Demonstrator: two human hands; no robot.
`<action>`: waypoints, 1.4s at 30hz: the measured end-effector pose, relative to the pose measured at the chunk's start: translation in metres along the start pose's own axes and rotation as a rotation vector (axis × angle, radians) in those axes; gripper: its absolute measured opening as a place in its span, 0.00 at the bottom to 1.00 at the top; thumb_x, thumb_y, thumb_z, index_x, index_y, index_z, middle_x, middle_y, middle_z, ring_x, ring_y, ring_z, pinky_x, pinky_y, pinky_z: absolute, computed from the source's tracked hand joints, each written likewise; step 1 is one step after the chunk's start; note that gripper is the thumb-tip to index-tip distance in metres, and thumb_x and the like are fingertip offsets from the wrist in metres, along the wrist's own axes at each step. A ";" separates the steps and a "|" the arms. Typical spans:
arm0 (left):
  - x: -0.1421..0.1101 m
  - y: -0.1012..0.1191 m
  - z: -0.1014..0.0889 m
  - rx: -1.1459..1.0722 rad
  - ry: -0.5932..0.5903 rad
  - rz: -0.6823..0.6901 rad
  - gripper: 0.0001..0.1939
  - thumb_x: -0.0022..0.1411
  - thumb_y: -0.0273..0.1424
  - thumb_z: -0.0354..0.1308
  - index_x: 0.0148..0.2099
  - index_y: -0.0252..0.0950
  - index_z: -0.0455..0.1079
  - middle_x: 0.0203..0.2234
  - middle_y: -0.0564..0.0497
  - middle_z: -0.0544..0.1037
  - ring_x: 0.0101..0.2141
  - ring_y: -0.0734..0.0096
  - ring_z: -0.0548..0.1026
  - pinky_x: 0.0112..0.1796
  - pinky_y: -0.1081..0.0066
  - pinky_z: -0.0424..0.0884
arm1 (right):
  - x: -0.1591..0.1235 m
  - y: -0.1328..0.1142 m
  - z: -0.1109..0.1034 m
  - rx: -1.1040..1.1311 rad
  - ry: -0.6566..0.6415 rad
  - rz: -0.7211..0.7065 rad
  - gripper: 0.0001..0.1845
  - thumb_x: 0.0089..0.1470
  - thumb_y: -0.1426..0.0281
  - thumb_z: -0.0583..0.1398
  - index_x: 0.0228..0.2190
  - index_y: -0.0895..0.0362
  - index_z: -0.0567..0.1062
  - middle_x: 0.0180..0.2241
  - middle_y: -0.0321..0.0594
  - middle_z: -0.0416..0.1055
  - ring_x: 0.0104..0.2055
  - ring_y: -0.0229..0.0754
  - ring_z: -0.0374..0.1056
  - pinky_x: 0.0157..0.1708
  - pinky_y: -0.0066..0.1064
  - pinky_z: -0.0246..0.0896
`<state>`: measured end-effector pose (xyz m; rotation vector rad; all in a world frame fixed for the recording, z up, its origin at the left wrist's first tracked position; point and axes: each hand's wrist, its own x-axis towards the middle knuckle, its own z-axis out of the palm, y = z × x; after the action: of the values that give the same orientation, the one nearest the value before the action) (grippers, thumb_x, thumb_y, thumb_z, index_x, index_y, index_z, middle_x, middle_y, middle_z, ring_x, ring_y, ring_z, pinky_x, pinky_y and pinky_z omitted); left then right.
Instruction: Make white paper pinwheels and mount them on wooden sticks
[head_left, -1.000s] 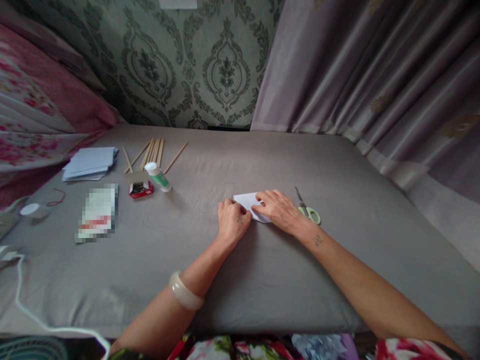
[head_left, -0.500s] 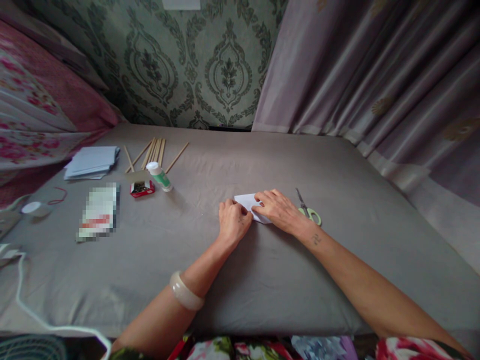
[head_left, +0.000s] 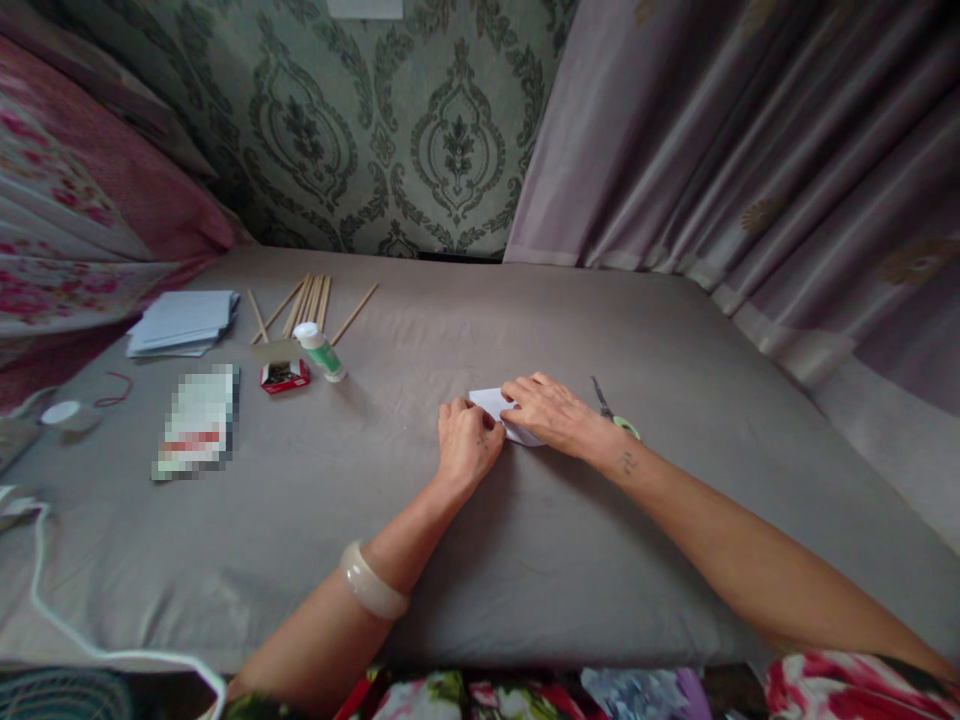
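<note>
Paper point(head_left: 487, 400), white and partly covered by both hands, lies near the middle of the grey cloth point(head_left: 337, 520), well in from every edge. The left hand point(head_left: 466, 438) rests at the paper's left end, fingers bent down and thumb pointing inward; whether it pinches the sheet or only presses it, I cannot tell. A pale bangle point(head_left: 373, 582) circles that forearm. The right hand point(head_left: 551, 410) spreads over the paper's right part, palm down, fingertips touching it; I cannot tell if any of the sheet is gripped. Just beyond the right wrist lie green-handled scissors point(head_left: 606, 410), partly hidden, blades toward the far edge.

Towards the far left corner sit a stack of white sheets point(head_left: 184, 322) and, to its right, several wooden sticks point(head_left: 307, 305). Nearer than the sticks, a white and green tube point(head_left: 321, 352) stands just beside an open red box point(head_left: 285, 378). A blurred packet point(head_left: 199, 425) lies farther left, with a white cap point(head_left: 71, 416) and red string point(head_left: 116, 390) by the left edge. A white cord point(head_left: 112, 657) runs along the near left corner.
</note>
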<state>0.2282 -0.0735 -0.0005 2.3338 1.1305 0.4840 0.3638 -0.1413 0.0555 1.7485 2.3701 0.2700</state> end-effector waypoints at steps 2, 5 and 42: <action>-0.001 0.000 -0.001 -0.012 -0.003 0.002 0.10 0.54 0.32 0.54 0.30 0.34 0.76 0.33 0.43 0.73 0.39 0.60 0.68 0.45 0.63 0.63 | 0.002 0.002 -0.002 0.003 -0.017 -0.018 0.11 0.60 0.74 0.53 0.35 0.59 0.76 0.39 0.46 0.67 0.40 0.42 0.61 0.39 0.35 0.48; -0.004 0.000 -0.003 -0.036 0.001 0.005 0.10 0.55 0.31 0.54 0.31 0.34 0.76 0.34 0.43 0.74 0.39 0.61 0.68 0.45 0.64 0.63 | 0.005 0.005 -0.004 0.007 -0.048 -0.060 0.11 0.59 0.73 0.53 0.34 0.59 0.77 0.39 0.45 0.68 0.41 0.43 0.61 0.39 0.35 0.49; -0.012 -0.008 -0.019 0.008 -0.092 0.230 0.14 0.62 0.30 0.50 0.47 0.38 0.73 0.36 0.45 0.73 0.38 0.65 0.71 0.43 0.68 0.66 | -0.021 -0.027 0.005 0.525 0.172 0.619 0.15 0.56 0.75 0.52 0.37 0.53 0.77 0.38 0.40 0.72 0.39 0.39 0.68 0.36 0.27 0.57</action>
<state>0.2065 -0.0733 0.0094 2.4788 0.8277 0.4488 0.3465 -0.1691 0.0452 2.7873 2.0487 -0.1526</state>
